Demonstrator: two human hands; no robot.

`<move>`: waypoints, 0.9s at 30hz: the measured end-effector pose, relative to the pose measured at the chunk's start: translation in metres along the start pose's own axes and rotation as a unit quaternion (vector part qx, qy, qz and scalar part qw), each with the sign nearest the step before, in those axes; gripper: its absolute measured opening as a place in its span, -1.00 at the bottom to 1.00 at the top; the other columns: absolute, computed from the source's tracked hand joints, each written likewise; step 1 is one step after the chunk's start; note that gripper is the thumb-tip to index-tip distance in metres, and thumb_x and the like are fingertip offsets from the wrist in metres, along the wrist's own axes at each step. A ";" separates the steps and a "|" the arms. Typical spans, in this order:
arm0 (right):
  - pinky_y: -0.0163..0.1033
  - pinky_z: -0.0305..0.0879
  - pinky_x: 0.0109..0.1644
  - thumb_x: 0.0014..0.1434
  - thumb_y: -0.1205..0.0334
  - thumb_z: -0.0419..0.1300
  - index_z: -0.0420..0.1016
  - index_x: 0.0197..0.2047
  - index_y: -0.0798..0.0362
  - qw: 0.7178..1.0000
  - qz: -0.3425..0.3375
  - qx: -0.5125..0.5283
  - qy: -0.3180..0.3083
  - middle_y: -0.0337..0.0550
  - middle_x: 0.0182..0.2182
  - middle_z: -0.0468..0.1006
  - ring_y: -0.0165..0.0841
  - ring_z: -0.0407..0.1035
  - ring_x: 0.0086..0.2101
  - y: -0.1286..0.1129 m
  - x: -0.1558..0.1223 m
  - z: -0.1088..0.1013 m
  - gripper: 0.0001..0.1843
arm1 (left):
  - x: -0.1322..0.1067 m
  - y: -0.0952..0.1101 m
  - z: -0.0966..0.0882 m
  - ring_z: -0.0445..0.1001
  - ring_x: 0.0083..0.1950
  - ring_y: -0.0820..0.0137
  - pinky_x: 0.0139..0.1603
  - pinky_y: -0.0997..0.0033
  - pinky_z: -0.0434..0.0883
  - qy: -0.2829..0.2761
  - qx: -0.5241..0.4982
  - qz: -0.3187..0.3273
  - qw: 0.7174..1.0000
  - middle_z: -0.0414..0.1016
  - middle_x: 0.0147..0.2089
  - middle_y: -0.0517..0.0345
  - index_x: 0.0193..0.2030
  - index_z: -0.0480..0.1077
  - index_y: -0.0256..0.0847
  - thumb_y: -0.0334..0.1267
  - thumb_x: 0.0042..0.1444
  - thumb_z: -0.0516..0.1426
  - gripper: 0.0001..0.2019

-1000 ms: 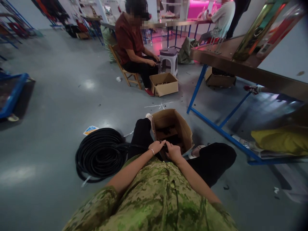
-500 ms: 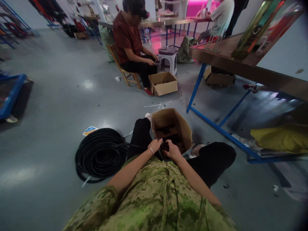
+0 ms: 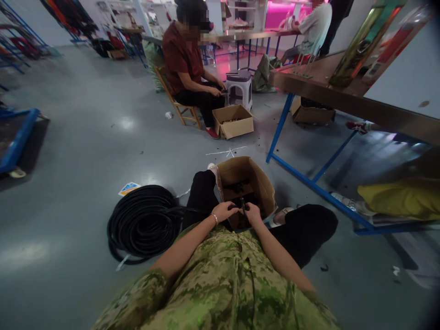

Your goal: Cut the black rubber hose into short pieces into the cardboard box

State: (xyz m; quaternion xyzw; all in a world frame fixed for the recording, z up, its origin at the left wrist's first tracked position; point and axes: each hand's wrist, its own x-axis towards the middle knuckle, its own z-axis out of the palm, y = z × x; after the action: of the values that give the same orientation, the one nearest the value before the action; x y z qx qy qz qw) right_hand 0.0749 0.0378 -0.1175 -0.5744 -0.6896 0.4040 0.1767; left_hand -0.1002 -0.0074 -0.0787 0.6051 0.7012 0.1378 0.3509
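I sit with an open cardboard box [image 3: 264, 183] between my knees; dark small parts lie inside it. My left hand [image 3: 224, 211], with a bracelet at the wrist, is closed on the end of a black hose at the box's near edge. My right hand [image 3: 253, 213] is closed around a small dark tool whose tip points up beside the left hand. A big coil of black hose [image 3: 144, 221] lies on the floor at my left, and its free end runs across my left leg to my hands.
A seated person in a red shirt [image 3: 187, 59] works over another cardboard box [image 3: 234, 121] beside a small stool [image 3: 239, 87]. A long table with blue legs [image 3: 347, 103] stands at the right, a yellow bag [image 3: 402, 199] under it. Another person sits at the far tables.
My hands have drawn slightly apart over the box, and the dark tool's tip now shows upright in my right hand. The view shifted a little.
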 end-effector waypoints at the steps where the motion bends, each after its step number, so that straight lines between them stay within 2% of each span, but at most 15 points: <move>1: -0.32 0.21 -0.39 -0.04 0.04 0.25 0.45 -0.43 0.04 0.998 0.014 0.060 0.009 -0.20 -0.51 0.55 -0.31 0.42 -0.42 0.003 0.002 -0.001 -0.77 | -0.002 0.000 0.000 0.51 -0.06 0.33 -0.07 0.45 0.38 0.000 0.016 0.016 1.000 0.58 -0.05 0.12 -0.03 0.48 -0.15 -0.02 0.13 0.11 -0.64; 3: -0.32 0.21 -0.45 -0.08 0.00 0.26 0.41 -0.44 0.05 0.981 0.041 0.190 0.010 -0.25 -0.58 0.49 -0.35 0.37 -0.52 0.006 0.004 -0.001 -0.72 | -0.005 0.002 0.000 0.51 -0.02 0.33 -0.04 0.42 0.39 0.002 0.041 0.029 0.999 0.57 -0.01 0.14 0.02 0.45 -0.11 -0.11 0.13 0.12 -0.66; 5: -0.32 0.21 -0.48 -0.11 -0.03 0.28 0.39 -0.40 0.05 0.950 0.059 0.306 -0.014 -0.27 -0.60 0.47 -0.38 0.34 -0.57 0.007 0.003 0.000 -0.67 | -0.008 0.006 0.001 0.52 -0.01 0.34 -0.03 0.42 0.41 0.010 0.055 0.032 0.998 0.58 -0.02 0.18 0.03 0.43 -0.07 -0.16 0.14 0.11 -0.69; 7: -0.32 0.21 -0.49 -0.15 -0.05 0.32 0.38 -0.38 0.06 0.925 0.065 0.373 -0.043 -0.28 -0.61 0.46 -0.40 0.32 -0.60 0.005 0.001 0.001 -0.62 | -0.012 0.012 0.002 0.52 0.00 0.36 -0.03 0.43 0.42 0.021 0.065 0.039 0.997 0.58 -0.02 0.19 0.04 0.41 -0.05 -0.17 0.14 0.12 -0.68; 10: -0.33 0.21 -0.48 -0.20 -0.06 0.37 0.39 -0.39 0.06 0.910 0.059 0.404 -0.075 -0.30 -0.62 0.44 -0.42 0.30 -0.60 0.001 -0.002 0.000 -0.57 | -0.016 0.021 0.002 0.52 0.01 0.35 -0.05 0.43 0.42 0.025 0.087 0.047 0.995 0.57 -0.03 0.20 0.08 0.36 -0.04 -0.15 0.14 0.12 -0.66; 16: -0.35 0.19 -0.45 -0.31 0.03 0.46 0.43 -0.41 0.08 0.898 0.036 0.428 -0.090 -0.34 -0.61 0.44 -0.45 0.30 -0.56 -0.003 -0.003 0.000 -0.56 | -0.021 0.032 0.002 0.54 -0.06 0.32 -0.12 0.41 0.40 0.005 0.173 0.079 0.982 0.57 -0.07 0.18 0.09 0.31 -0.03 -0.16 0.19 0.08 -0.68; 18: -0.36 0.18 -0.47 -0.34 0.06 0.47 0.43 -0.41 0.08 0.891 0.043 0.445 -0.077 -0.36 -0.63 0.43 -0.47 0.28 -0.58 -0.003 -0.003 0.000 -0.55 | -0.023 0.036 0.000 0.52 -0.06 0.31 -0.13 0.39 0.39 0.012 0.218 0.104 0.970 0.55 -0.07 0.12 0.06 0.32 -0.08 -0.20 0.20 0.07 -0.71; 21: -0.35 0.20 -0.50 -0.35 0.10 0.47 0.42 -0.38 0.07 0.867 0.074 0.492 -0.025 -0.37 -0.64 0.43 -0.46 0.29 -0.61 -0.001 0.000 -0.002 -0.54 | -0.025 0.043 -0.005 0.46 -0.02 0.26 -0.10 0.33 0.35 0.043 0.287 0.147 0.945 0.50 -0.05 0.02 0.02 0.34 -0.18 -0.28 0.19 0.07 -0.74; 23: -0.33 0.23 -0.52 -0.36 0.12 0.47 0.41 -0.38 0.07 0.842 0.098 0.529 0.024 -0.36 -0.64 0.43 -0.45 0.30 -0.62 0.002 0.004 -0.008 -0.54 | -0.025 0.045 -0.009 0.43 -0.03 0.23 -0.09 0.27 0.32 0.074 0.315 0.149 0.934 0.47 -0.06 -0.02 0.02 0.34 -0.22 -0.29 0.21 0.06 -0.75; 25: -0.32 0.26 -0.53 -0.38 0.16 0.46 0.39 -0.39 0.06 0.813 0.115 0.566 0.075 -0.35 -0.63 0.45 -0.44 0.31 -0.63 0.005 0.008 -0.015 -0.55 | -0.025 0.045 -0.013 0.42 -0.04 0.22 -0.09 0.24 0.29 0.100 0.321 0.138 0.932 0.46 -0.08 -0.04 0.04 0.33 -0.23 -0.27 0.23 0.05 -0.75; 27: -0.32 0.27 -0.54 -0.39 0.18 0.46 0.39 -0.39 0.06 0.795 0.115 0.586 0.103 -0.32 -0.60 0.48 -0.45 0.32 -0.63 0.008 0.011 -0.021 -0.54 | -0.024 0.043 -0.015 0.41 -0.06 0.22 -0.08 0.22 0.26 0.112 0.316 0.135 0.932 0.45 -0.09 -0.04 0.05 0.33 -0.23 -0.23 0.25 0.04 -0.73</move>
State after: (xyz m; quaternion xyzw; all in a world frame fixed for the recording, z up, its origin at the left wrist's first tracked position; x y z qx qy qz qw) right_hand 0.0917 0.0557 -0.1136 -0.4738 -0.2275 0.6868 0.5020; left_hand -0.0775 -0.0171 -0.0334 0.7542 0.6551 0.0222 0.0384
